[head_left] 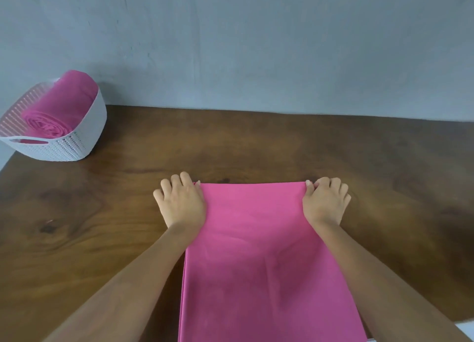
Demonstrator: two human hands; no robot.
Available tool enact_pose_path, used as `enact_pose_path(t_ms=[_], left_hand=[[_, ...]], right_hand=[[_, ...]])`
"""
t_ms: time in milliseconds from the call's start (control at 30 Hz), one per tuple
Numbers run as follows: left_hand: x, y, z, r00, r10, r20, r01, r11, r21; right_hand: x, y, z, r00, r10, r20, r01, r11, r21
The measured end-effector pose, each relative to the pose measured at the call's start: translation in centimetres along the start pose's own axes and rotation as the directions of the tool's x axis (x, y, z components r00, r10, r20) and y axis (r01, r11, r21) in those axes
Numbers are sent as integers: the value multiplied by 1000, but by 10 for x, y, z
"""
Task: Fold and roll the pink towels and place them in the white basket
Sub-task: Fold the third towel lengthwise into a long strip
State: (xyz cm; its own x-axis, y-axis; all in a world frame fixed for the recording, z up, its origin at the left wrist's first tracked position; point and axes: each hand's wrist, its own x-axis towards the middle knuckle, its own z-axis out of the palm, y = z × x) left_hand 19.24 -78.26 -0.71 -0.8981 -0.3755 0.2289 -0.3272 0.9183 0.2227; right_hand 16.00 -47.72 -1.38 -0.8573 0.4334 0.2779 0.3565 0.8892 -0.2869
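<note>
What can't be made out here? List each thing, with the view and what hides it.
Near end of the flat towel: head view, cut off by the bottom edge.
Its far corners: head view, covered by the left hand and right hand gripping them.
Under the rolled towel: head view, hidden by the wall of the white basket; number of rolls unclear.

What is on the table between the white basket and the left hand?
Nothing: in the head view, only bare brown table lies between the white basket and the left hand, which grips a far corner of the flat pink towel.
</note>
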Motion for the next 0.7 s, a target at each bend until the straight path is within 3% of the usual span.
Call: enact_pose_path(t_ms=[700], left_hand=[[167,63,55,998,-54,-32,55,997,56]], right_hand=[[177,-73,77,996,-84,3,84,995,-44]])
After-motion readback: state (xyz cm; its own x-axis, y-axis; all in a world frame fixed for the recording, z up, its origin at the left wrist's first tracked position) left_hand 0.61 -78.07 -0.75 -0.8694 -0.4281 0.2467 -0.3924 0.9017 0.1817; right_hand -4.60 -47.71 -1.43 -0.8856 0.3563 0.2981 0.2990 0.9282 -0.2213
